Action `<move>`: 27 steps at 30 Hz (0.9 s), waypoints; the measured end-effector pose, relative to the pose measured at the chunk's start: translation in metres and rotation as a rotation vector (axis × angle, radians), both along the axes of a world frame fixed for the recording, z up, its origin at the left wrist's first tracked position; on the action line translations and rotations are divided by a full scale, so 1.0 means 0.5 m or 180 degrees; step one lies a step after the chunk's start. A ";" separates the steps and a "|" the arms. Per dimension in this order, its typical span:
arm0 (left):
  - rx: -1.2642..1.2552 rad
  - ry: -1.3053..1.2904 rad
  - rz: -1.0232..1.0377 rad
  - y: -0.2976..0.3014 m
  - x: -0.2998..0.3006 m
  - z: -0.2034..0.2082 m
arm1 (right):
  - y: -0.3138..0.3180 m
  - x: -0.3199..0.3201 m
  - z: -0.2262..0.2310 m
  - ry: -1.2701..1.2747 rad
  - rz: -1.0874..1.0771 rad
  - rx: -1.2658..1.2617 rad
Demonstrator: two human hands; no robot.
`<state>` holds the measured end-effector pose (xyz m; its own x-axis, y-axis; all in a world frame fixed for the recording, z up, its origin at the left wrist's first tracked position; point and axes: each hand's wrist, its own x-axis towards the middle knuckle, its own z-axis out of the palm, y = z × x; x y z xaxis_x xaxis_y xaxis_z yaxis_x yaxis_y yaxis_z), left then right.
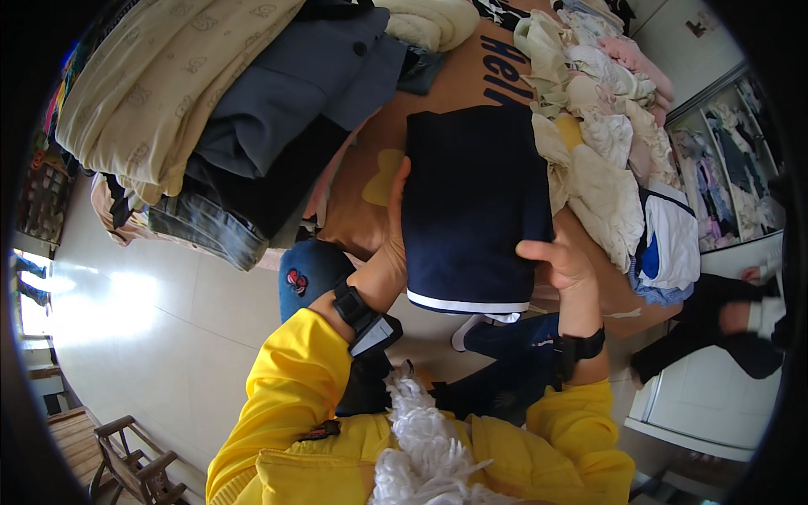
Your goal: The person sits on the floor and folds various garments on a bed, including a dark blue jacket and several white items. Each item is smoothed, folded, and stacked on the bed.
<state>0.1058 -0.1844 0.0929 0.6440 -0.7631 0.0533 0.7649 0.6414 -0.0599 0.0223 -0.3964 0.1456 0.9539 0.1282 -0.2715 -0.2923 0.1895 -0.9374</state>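
The folded navy garment with a white hem (475, 206) lies between both hands, its long axis pointing away from the person. The left hand (394, 227) grips its left edge; the right hand (562, 259), nearer the hem, pinches the right. Beneath is a brown printed cover (454, 82). Stacked folded clothes (286, 93) lie beyond the left hand, pale rumpled clothes (602, 156) beyond the right; the tiled floor (177, 311) spreads leftward.

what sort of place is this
Likely a room in a home, perhaps a bedroom: stacked clothes lie on a brown surface, a white cabinet at the right holds more clothes, and a wooden chair stands on the pale floor.
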 end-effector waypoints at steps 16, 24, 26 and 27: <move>-0.0149 -0.0307 0.0300 -0.022 0.021 -0.039 | 0.004 0.051 0.128 -0.1088 -0.1283 -0.1010; -0.0027 -0.0560 0.0755 -0.038 0.024 -0.043 | -0.157 0.376 0.109 -0.0343 -0.1753 -0.0271; 0.0108 -0.0400 0.0768 -0.036 0.026 -0.041 | -0.194 0.376 0.046 -0.0722 -0.2024 -0.1183; 0.0116 -0.0340 0.0812 -0.036 0.028 -0.041 | -0.204 0.358 0.019 -0.0941 -0.2286 -0.1275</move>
<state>0.1199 -0.2024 0.0726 0.8079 -0.5796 0.1067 0.5790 0.8144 0.0392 0.2013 -0.4984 0.1549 0.8057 -0.5832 0.1039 0.0370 -0.1256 -0.9914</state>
